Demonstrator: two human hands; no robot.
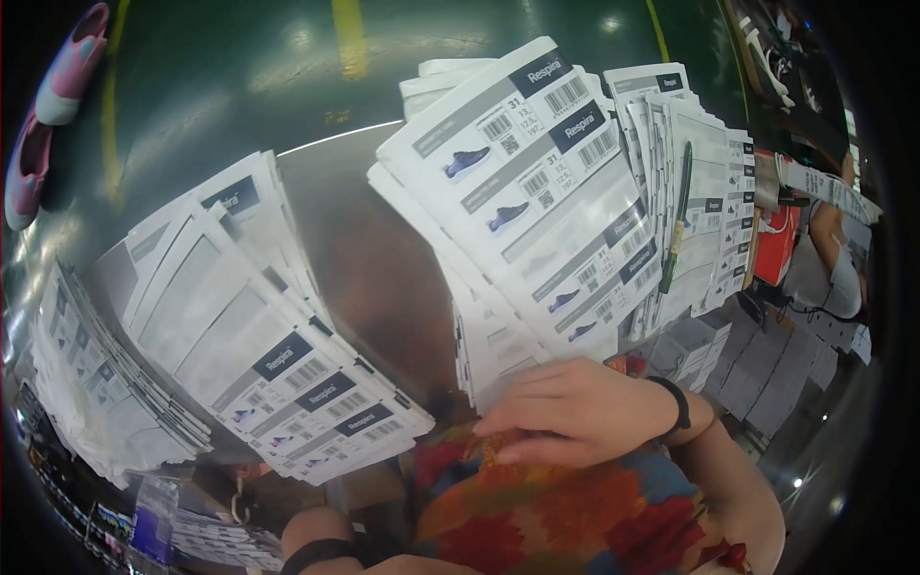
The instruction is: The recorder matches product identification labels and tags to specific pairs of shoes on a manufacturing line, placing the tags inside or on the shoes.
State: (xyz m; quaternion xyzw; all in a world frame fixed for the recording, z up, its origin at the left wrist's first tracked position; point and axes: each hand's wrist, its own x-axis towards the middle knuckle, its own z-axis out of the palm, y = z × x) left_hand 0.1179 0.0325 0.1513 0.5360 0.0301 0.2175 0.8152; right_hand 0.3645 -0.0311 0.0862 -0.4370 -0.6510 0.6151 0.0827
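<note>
My right hand, with a black band at the wrist, is at the near edge of a tall stack of white printed label sheets. Its fingers stretch leftward, slightly bent, in front of my flower-patterned clothing, and nothing shows in them. Low at the bottom edge, only the back of my left hand shows above another dark band; its fingers are hidden. The nearest sheets to it are a fanned stack of labels with small shoe pictures. A brown-grey tabletop shows between the two stacks.
More label stacks stand at the right, with a dark green pen lying on them. Far left are another stack, clear plastic wrap and pink-and-blue shoes. Rightward are a red box, grey cartons and another person's arm.
</note>
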